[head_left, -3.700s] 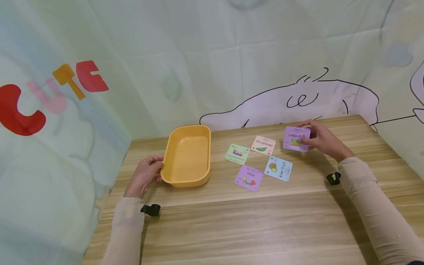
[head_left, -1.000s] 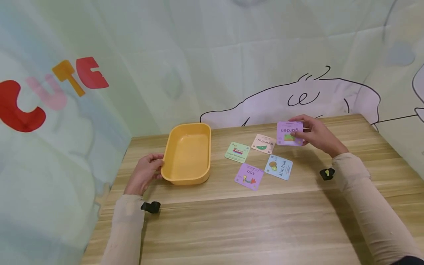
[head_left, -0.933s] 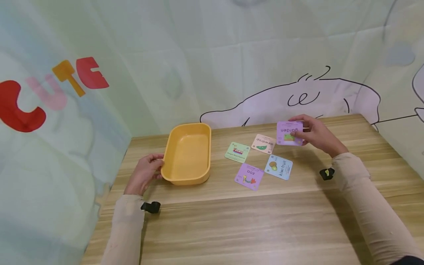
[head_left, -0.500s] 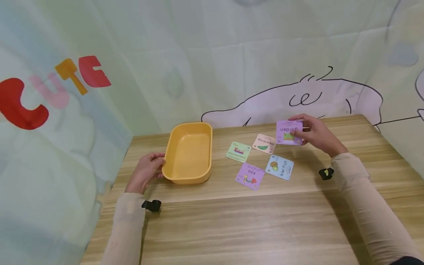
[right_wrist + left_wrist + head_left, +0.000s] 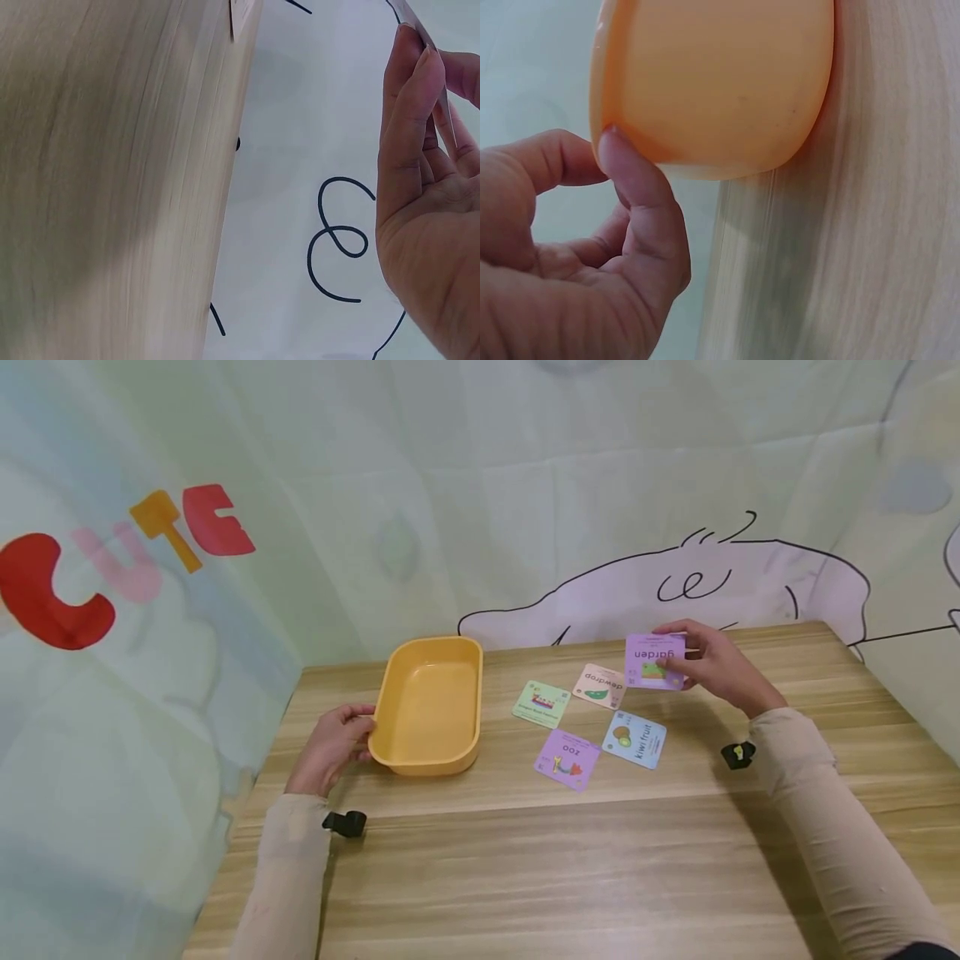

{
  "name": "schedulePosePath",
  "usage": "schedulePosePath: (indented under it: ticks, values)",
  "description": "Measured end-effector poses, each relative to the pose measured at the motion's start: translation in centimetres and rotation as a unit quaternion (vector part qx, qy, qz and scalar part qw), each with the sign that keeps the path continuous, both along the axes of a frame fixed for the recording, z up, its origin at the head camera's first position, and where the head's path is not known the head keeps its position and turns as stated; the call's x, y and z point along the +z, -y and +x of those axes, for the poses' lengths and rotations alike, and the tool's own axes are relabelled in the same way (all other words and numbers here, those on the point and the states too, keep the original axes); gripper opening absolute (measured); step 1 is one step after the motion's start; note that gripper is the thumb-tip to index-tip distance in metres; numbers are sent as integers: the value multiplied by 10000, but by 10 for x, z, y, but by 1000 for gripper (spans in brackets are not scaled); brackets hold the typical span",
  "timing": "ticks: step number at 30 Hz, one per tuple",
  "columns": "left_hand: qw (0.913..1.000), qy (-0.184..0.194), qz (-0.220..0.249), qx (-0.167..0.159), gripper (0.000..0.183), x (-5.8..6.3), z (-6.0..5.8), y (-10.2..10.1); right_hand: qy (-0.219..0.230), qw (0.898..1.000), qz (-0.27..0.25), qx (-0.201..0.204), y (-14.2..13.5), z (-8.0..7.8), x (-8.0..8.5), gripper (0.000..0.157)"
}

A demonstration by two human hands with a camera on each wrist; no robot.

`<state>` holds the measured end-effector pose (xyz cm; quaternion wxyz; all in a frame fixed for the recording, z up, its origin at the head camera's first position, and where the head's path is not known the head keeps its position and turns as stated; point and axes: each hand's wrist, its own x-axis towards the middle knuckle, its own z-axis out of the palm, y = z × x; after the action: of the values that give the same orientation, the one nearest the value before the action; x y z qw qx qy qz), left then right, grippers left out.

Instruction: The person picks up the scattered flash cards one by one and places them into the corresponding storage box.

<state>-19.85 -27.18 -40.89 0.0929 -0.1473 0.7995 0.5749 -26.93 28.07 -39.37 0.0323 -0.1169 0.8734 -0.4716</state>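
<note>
At the left of the table, my left hand (image 5: 333,750) pinches the near-left rim of a yellow plastic tray (image 5: 429,710), thumb and finger on either side of it in the left wrist view. The tray has rounded corners and nothing in it. My right hand (image 5: 716,668) holds a purple "garden" card (image 5: 642,652) up, its printed face toward the head camera. Seen almost edge-on in the right wrist view, the card (image 5: 448,120) is above the table. Just left of and below it lie the pink "dewdrop" card (image 5: 597,686) and blue "kiwi fruit" card (image 5: 634,740).
A green "Dragon Boat Festival" card (image 5: 541,705) and a purple "zoo" card (image 5: 567,760) lie face up between the tray and the blue card. Behind the wooden table (image 5: 525,877) hangs a printed cloth backdrop (image 5: 375,527).
Compared with the oldest frame, my right hand has brought the "garden" card left, close to the "dewdrop" card, and holds it there nearly still. My left hand stays on the tray rim.
</note>
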Motion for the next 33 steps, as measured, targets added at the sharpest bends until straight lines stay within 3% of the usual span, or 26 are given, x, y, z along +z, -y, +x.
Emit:
schedulePosePath:
  ticks: [33]
  values:
    - [10000, 42, 59, 0, 40, -1, -1, 2, 122, 9998, -157, 29, 4, -4, -1, 49]
